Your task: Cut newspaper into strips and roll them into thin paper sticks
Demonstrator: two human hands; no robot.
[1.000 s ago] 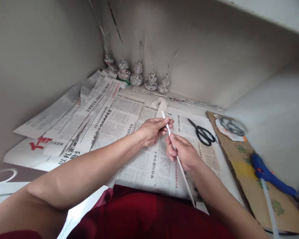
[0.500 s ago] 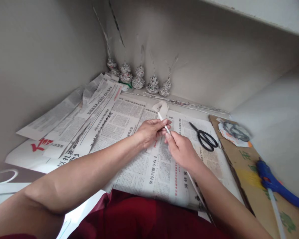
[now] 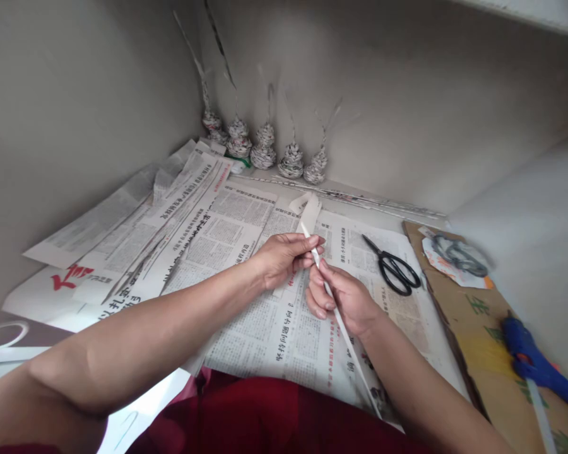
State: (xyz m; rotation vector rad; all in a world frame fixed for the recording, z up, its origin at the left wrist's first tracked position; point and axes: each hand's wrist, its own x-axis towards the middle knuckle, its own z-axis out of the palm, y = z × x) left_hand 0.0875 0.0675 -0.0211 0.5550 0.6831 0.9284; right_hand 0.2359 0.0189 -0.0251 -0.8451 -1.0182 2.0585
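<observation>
A thin white rolled paper tube (image 3: 348, 343) runs diagonally from the newspaper's middle down toward my right forearm. My left hand (image 3: 286, 257) pinches it near the upper end between thumb and fingers. Just below, my right hand (image 3: 343, 293) is closed on the same tube, thumb uppermost and fingers curled. A loose, flat strip of pale paper (image 3: 310, 205) extends beyond the tube's upper tip; whether the two are joined I cannot make out. Beneath both hands lies a spread newspaper sheet (image 3: 236, 302).
Black scissors (image 3: 397, 271) lie right of my hands. Cardboard (image 3: 459, 315) carries a blue glue gun (image 3: 534, 362) and a grey coil (image 3: 459, 254). Several woven paper gourds (image 3: 264, 148) stand by the back wall, near thin paper rods (image 3: 373, 200). Newspaper strips (image 3: 161, 208) are piled left.
My right hand has shifted slightly downward and its grip has turned, exposing more of the tube below it. My left hand stays at the upper end. The camera view has moved a little.
</observation>
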